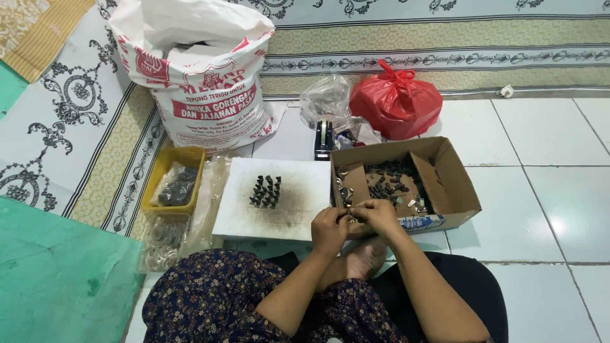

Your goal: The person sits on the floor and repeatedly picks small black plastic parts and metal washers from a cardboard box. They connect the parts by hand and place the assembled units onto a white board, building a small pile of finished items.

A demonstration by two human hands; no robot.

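Both hands, left (329,223) and right (376,213), pinch a small metal clip (349,215) between fingertips at the cardboard box's (454,190) seven o'clock corner, best kept low over the box, the white board (298,213) at nine o'clock.

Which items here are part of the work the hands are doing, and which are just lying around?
In use:
- left hand and right hand, together on a small metal piece
- cardboard box of small dark parts
- white board with a cluster of dark pieces

Lying about:
- white sack
- red plastic bag
- yellow tray
- tape dispenser
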